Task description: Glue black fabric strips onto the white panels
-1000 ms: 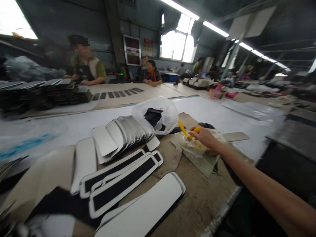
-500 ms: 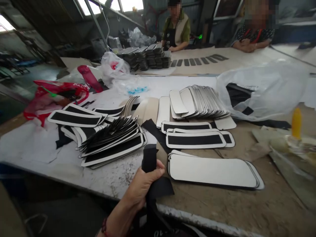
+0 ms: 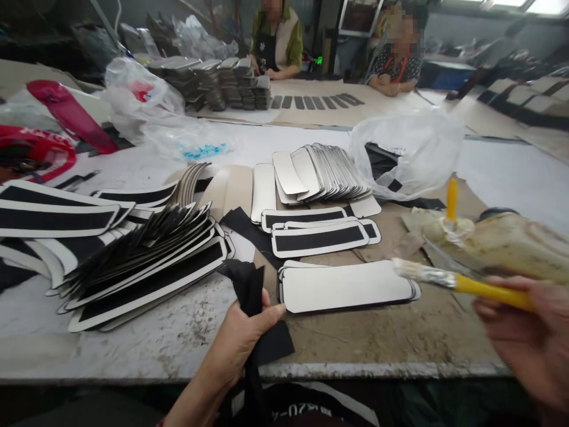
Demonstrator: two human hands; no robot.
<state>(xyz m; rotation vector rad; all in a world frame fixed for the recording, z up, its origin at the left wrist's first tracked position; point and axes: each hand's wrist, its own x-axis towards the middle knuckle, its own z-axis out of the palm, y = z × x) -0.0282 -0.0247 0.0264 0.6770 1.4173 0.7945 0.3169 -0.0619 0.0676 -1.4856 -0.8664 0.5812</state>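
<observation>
My left hand (image 3: pixel 242 341) is closed around black fabric strips (image 3: pixel 249 290) at the table's front edge, thumb on top, with loose ends hanging down. At the right, my right hand (image 3: pixel 528 332) grips the yellow handle of a paintbrush (image 3: pixel 471 286). Its pale bristles point left, over the right end of a stack of white rounded panels (image 3: pixel 342 287); whether they touch is unclear. Behind that stack lie white-edged panels with black centres (image 3: pixel 320 238). A large fanned pile of similar black-centred panels (image 3: pixel 151 284) is left of my left hand.
Fanned white panels (image 3: pixel 331 172) stand mid-table beside a clear plastic bag (image 3: pixel 413 148). At right lies a glue-smeared container (image 3: pixel 511 237), with another yellow handle (image 3: pixel 451 198) upright by it. Two people (image 3: pixel 278 41) sit across the table near stacked grey pieces (image 3: pixel 213 83).
My right hand has come into view holding the paintbrush. The view has turned right. My left hand still grips the black strips, whose top end is now more crumpled.
</observation>
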